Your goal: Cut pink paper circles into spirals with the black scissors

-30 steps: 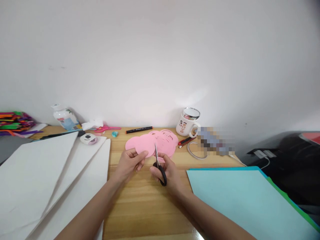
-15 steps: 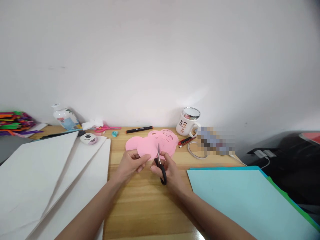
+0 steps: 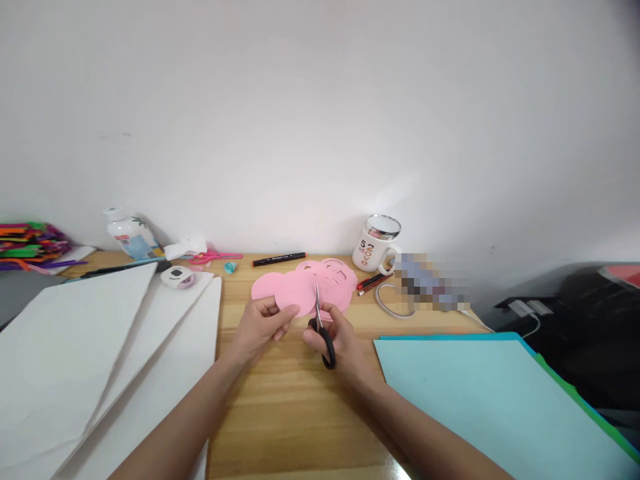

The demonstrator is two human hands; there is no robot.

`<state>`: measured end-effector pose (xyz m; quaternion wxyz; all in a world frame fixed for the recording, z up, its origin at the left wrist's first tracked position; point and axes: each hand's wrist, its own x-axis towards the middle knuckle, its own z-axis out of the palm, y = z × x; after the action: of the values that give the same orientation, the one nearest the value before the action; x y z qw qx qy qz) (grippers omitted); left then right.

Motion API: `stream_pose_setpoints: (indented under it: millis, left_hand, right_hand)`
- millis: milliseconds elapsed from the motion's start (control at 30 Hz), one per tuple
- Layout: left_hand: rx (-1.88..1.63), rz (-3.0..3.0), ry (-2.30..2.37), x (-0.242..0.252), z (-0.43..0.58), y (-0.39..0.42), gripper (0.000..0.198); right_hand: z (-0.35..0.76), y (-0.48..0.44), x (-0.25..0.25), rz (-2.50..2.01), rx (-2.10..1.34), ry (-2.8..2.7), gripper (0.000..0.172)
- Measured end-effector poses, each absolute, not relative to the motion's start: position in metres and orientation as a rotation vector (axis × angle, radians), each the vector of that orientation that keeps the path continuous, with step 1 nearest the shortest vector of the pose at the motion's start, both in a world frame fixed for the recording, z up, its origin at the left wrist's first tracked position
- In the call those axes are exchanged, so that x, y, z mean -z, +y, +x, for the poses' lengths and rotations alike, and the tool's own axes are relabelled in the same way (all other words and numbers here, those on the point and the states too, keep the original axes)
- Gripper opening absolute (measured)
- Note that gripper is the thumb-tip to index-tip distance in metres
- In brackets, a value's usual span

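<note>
My left hand [image 3: 260, 327] pinches the near edge of a pink paper sheet [image 3: 287, 290] with rounded lobes, held just above the wooden desk [image 3: 300, 400]. My right hand [image 3: 340, 340] grips black-handled scissors [image 3: 321, 327], whose blades point up into the pink paper between my two hands. Behind the held sheet lies more pink paper with cut-out holes [image 3: 335, 277].
Large white sheets [image 3: 100, 360] cover the left of the desk; light blue and green paper [image 3: 480, 400] lies at the right. Along the wall stand a mug [image 3: 375, 243], a black marker [image 3: 279, 259], pink scissors [image 3: 213, 256], a bottle [image 3: 130, 233], a tape ring [image 3: 387, 300] and coloured strips [image 3: 30, 243].
The scissors have shifted slightly right and up along the pink paper's edge, the blades closing in. My left hand has turned the sheet a little.
</note>
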<state>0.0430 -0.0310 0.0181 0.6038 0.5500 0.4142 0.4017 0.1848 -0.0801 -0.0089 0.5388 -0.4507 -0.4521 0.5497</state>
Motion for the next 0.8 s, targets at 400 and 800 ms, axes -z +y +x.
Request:
stream_pose_setpoints:
  millis: [400,800]
  left_hand:
    - [-0.989,1.199,0.937,-0.0196,0.0436,-0.0322,0.037]
    - [-0.982,1.165,0.919,-0.0183,0.0434,-0.0318,0.033]
  right_hand:
    - [0.1848,-0.0811,0.0066,-1.100,-1.307,-1.073,0.047]
    - [0.1847,-0.0810,0.0048,-1.139,-1.300,-1.093,0.048]
